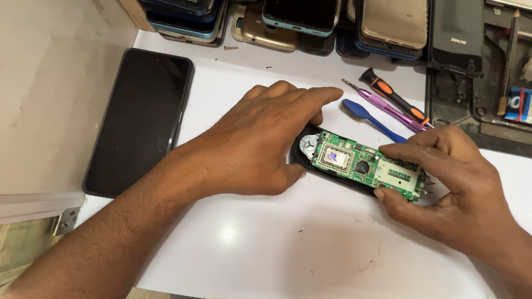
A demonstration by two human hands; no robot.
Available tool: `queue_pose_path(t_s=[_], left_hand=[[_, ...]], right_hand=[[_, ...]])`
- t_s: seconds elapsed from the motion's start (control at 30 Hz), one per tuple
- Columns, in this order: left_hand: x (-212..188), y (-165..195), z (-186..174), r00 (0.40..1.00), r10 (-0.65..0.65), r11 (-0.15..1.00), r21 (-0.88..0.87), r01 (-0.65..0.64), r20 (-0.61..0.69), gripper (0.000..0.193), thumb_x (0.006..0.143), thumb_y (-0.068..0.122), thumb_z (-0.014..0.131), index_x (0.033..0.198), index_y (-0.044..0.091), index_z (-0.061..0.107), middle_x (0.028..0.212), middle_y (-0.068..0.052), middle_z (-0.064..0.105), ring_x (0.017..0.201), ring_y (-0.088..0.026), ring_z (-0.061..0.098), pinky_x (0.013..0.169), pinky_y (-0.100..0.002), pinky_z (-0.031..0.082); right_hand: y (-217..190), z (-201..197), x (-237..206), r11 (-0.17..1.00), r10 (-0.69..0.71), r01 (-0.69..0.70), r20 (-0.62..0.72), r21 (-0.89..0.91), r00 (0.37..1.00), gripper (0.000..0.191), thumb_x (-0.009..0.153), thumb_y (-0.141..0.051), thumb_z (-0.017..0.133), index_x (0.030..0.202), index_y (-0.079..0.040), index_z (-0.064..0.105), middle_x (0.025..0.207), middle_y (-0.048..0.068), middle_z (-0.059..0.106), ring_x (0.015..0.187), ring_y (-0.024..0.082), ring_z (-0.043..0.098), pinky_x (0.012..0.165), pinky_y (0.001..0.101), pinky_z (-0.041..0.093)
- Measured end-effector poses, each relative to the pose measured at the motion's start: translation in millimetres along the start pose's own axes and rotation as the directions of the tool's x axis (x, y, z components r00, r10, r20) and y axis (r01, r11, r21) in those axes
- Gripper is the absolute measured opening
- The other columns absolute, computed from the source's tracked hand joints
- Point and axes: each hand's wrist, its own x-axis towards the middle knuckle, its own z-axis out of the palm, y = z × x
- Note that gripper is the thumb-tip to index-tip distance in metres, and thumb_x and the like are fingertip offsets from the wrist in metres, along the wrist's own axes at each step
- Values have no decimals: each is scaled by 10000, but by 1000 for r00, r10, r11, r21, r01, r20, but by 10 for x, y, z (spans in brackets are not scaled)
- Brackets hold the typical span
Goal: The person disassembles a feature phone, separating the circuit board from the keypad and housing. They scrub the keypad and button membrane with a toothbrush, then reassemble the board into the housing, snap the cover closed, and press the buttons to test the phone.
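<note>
Fingers of my right hand [443, 171] pinch the near-right end of the green circuit board [363, 164]; my left hand [260, 141] clamps its far-left end — long axis running between them, low on the white bench [266, 243].

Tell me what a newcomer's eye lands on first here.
The green circuit board in its opened black casing sits mid-table, the left hand over one end and the right hand pinching the other. A large black smartphone lies face up at the left, and a blue plastic pry tool and screwdrivers lie just behind the board.
</note>
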Motion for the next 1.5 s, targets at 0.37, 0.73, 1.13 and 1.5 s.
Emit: queue_pose_path(t_s=[0.37,0.73,1.13,1.5], left_hand=[[-6,-11,27,1000,-8,1000,2,8,1,950,651,112,852,1485,68,397,1150,-97,676,1139,-240,588,976,-455,430],[-7,-1,19,1000,-13,1000,5,13,8,949,647,113,852,1483,64,404,1156,-92,679,1135,-232,589,987,-451,428],[-1,6,31,1000,-19,1000,16,19,14,956,635,130,861,1476,61,412,1149,-98,678,1124,-230,591,977,-450,432],[-30,14,6,996,66,990,-121,-72,-53,941,645,114,826,1489,56,412,1179,-121,654,1147,-262,609,993,-448,481]], right_hand=[[10,39,-6,1000,-6,6,14,0,1000,544,652,-172,879,1165,-48,746,1047,115,613,961,209,637,737,323,543],[52,53,-10,1000,18,-18,54,-9,998,553,668,-195,872,1190,-64,745,1089,120,595,989,219,635,768,339,557],[59,38,-4,999,1,2,73,-49,997,593,654,-249,892,1204,-87,742,1081,118,607,961,225,638,744,343,545],[20,4,-14,1000,-30,31,66,-4,997,526,715,-225,856,1209,-90,733,1143,130,619,1047,234,657,826,353,562]])
